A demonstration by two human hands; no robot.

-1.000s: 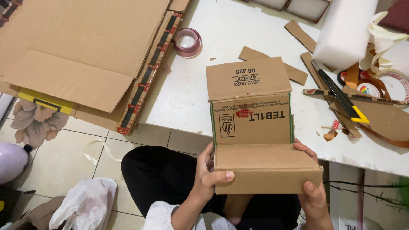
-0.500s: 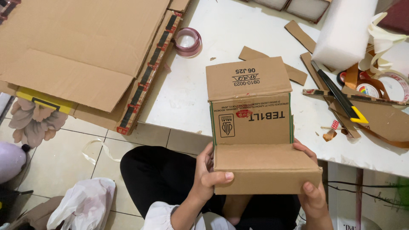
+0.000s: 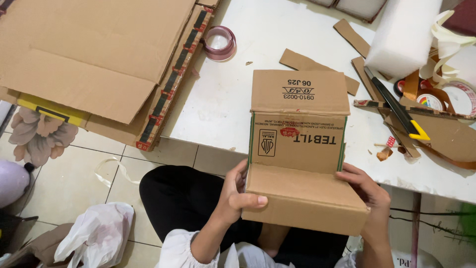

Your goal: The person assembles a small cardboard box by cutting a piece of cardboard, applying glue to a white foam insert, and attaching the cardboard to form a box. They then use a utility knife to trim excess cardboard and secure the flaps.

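Observation:
I hold a folded brown cardboard piece [image 3: 297,149] in front of me, over my lap and the near edge of the white table [image 3: 277,39]. It bends into three panels, with the printed middle panel facing me. My left hand [image 3: 235,196] grips the lower panel at its left edge, thumb laid across the front. My right hand [image 3: 369,198] holds the same panel at its right edge, fingers curled around the side.
A large flattened cardboard box [image 3: 94,59] overhangs the table's left side. A roll of tape [image 3: 219,42], cardboard strips [image 3: 307,64], a yellow-tipped utility knife [image 3: 396,111], a white foam block [image 3: 404,34] and more tape rolls [image 3: 446,99] lie on the table. A white plastic bag [image 3: 96,235] lies on the tiled floor.

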